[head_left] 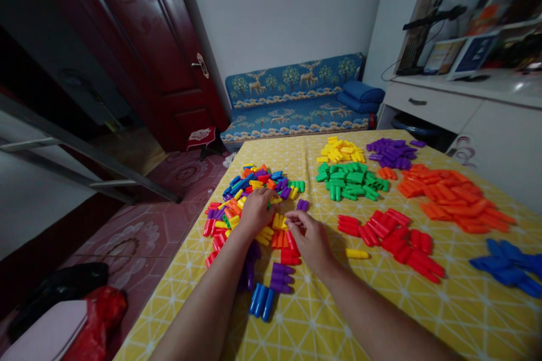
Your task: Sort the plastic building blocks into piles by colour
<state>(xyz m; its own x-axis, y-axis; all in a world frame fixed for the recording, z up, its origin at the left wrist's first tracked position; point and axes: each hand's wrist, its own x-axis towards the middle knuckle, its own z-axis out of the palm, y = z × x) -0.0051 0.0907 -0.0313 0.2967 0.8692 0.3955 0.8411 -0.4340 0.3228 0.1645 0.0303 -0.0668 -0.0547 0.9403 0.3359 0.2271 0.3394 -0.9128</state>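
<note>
Over a mixed pile of tube-shaped plastic pieces (232, 206), my left hand (257, 211) has its fingers curled down, with a yellow piece at the tips. What it grips is partly hidden. My right hand (311, 240) is closed, thumb and fingers together, beside a short row of yellow pieces (279, 221). Whether a piece is in that pinch cannot be made out. Orange pieces (279, 239), red pieces (289, 257), purple pieces (281, 278) and blue pieces (261, 302) run in rows toward me. A small purple piece (302, 205) lies just beyond my right fingers.
Single-colour heaps lie on the right: yellow (341, 150), purple (390, 152), green (351, 180), orange (457, 197), red (398, 240) and blue (510, 266). A lone yellow piece (357, 254) rests near my right forearm. The patterned yellow cloth (330, 321) covers the table.
</note>
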